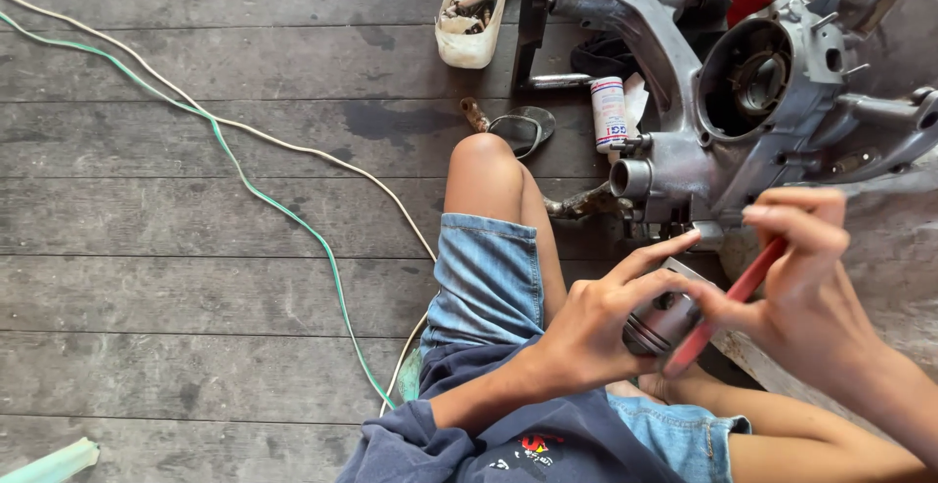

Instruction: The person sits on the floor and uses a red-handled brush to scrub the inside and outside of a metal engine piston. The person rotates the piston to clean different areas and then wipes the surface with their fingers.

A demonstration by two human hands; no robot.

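In the upper right of the frame a grey engine casing (743, 122) lies on the wooden floor (195, 229), its right side cut off by the edge. Below it, in the lower right, the left hand (596, 332) curls around a metal piston (664, 322), with the index finger stretched over the top. The right hand (801, 278) pinches a red tool (728, 302) whose tip touches the piston. Fingers hide most of the piston.

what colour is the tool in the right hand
Red: the slim tool held in the right hand, against the piston, shows best in the head view.
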